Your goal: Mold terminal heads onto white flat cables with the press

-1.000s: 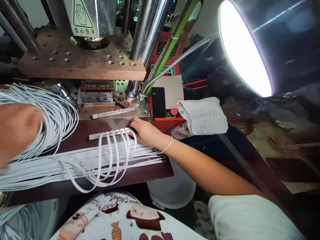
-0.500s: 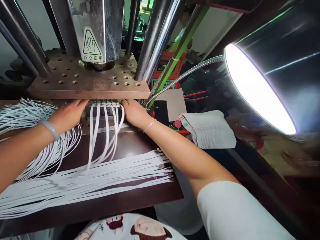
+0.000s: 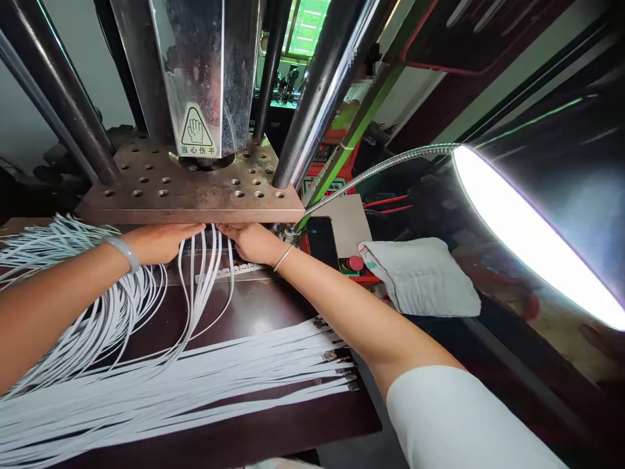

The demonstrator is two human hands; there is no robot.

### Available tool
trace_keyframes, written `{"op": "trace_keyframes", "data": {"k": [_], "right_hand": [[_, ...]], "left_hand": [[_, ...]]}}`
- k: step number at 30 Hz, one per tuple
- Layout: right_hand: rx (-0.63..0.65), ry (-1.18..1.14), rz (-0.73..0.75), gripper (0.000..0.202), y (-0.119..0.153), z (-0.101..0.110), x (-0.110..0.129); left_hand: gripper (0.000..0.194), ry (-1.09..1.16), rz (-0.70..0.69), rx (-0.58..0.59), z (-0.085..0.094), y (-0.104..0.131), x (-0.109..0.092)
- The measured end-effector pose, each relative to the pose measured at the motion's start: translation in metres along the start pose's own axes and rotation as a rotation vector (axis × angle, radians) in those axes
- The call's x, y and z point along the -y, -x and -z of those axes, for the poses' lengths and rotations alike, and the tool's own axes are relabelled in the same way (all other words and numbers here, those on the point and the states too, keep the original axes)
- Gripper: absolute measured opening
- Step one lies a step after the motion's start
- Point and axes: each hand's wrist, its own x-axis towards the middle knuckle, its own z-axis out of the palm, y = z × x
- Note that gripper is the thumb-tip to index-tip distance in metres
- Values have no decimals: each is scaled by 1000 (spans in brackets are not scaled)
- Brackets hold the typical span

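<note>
My left hand (image 3: pixel 163 243) reaches in from the left under the front edge of a thick metal press plate (image 3: pixel 190 216). Its fingers are closed together at the upper ends of several white flat cables (image 3: pixel 199 293). Opposite it, my right hand (image 3: pixel 258 245) has its thumb and fingers pinched at the same cable ends. The fingertips are partly hidden beneath the plate's edge. From there the cables hang down and curve left onto a dark board (image 3: pixel 234 404). More white cables lie across that board, their dark metal connectors (image 3: pixel 336 365) toward the right.
A coiled bundle of white cables (image 3: pixel 117 312) lies left. Steel columns (image 3: pixel 317 98) and a press ram with a hand-warning sticker (image 3: pixel 198 130) rise above. A lit lamp (image 3: pixel 532 234) on a bent neck, a folded cloth (image 3: pixel 424 277) and a red button (image 3: pixel 355 262) are right.
Both hands have moved inward, closer together, at the cable ends. The hanging cables are bunched more tightly at the top. The camera view has shifted, so the scene sits lower and further right.
</note>
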Motion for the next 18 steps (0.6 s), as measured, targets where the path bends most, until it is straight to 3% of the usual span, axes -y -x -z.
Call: {"op": "trace_keyframes", "data": {"k": [3,6,10,14,18], "right_hand": [[-4,3,19,55,4,4,7],[-22,-8,-26,52,9,8,6],[-35,-42,-91,49,26,16,7],[-120,-57,-124,52,23,17,18],[70,-110,-14,60,-14,18,29]], "left_hand": [[73,-20,67,52,2,11,-1],[73,-20,165,11,7,16,0],[74,-54,211,71,18,34,-13],[61,17,297,-152,27,63,-60],[50,251,174,-243,31,105,-117]]}}
